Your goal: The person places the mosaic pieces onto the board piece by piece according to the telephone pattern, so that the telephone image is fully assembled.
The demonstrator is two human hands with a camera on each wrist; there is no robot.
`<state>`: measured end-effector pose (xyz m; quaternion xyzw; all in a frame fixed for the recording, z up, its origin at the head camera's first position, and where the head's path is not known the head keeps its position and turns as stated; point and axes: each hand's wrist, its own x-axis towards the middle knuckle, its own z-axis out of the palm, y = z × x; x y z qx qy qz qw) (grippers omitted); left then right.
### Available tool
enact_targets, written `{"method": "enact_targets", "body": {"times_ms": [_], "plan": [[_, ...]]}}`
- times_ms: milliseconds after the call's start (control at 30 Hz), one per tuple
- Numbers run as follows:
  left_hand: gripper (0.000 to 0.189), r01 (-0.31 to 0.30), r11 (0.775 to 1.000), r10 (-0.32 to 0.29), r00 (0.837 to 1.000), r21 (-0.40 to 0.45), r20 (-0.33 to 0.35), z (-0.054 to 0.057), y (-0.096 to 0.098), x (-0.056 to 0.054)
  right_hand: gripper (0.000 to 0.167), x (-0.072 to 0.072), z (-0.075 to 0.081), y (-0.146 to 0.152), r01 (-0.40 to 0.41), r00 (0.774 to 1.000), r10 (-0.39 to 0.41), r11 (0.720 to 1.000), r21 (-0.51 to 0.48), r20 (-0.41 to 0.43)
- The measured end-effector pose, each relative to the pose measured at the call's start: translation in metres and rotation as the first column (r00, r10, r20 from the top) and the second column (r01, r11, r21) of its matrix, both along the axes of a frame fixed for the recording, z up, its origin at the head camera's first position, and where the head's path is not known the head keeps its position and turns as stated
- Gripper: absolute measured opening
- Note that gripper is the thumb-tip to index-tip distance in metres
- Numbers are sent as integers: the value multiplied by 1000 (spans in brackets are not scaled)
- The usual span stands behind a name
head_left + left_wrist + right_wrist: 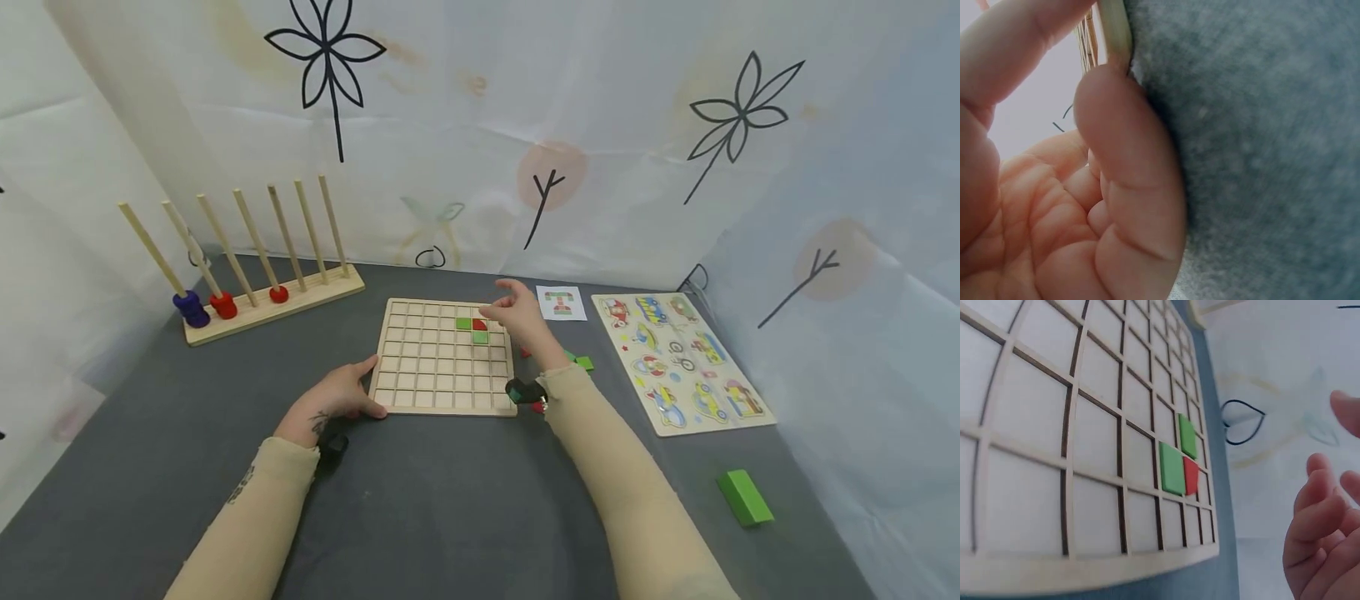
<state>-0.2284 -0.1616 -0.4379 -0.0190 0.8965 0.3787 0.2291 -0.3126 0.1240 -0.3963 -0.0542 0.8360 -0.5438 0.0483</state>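
Note:
A wooden grid board (420, 381) lies on the grey table. Two green tiles, one of them a paler green tile (1172, 467), and a red tile (1190, 475) sit in neighbouring cells near its back right corner. My left hand (333, 400) rests at the board's front left corner, its thumb (1129, 137) against the edge and its index finger along the left side. Above the tiles hovers my right hand (521, 317), fingers loosely bent and apart, nothing visible between them. The right forearm partly hides loose green tiles (584, 363) and red tiles (537, 407) beside the board.
A small pattern card (562, 311) lies behind the board on the right. Further right are a picture puzzle board (651, 417) and a green block (745, 498). A peg stand (322, 289) with purple and red beads stands back left. White cloth hangs around the table.

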Motion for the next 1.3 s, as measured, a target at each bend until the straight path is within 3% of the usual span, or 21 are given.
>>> {"method": "enact_targets", "body": {"times_ms": [133,333,633,900,1300], "plan": [[105,11,1000,-11,1000,4,-3,1,0,1,60,16,8,23,71,997,-67,988,-139,38],[104,25,1000,-25,1000,12,-3,3,0,1,50,43,10,61,189,981,-176,966,-179,87],[105,31,999,-32,1000,44,1,2,-2,1,48,70,-12,104,284,941,-274,959,-23,199],[104,32,999,-31,999,32,-5,2,-2,1,43,78,-30,121,318,903,-347,936,148,253],[103,17,1000,-16,1000,23,-14,2,-1,3,44,82,-46,131,311,899,-373,913,262,230]]}}
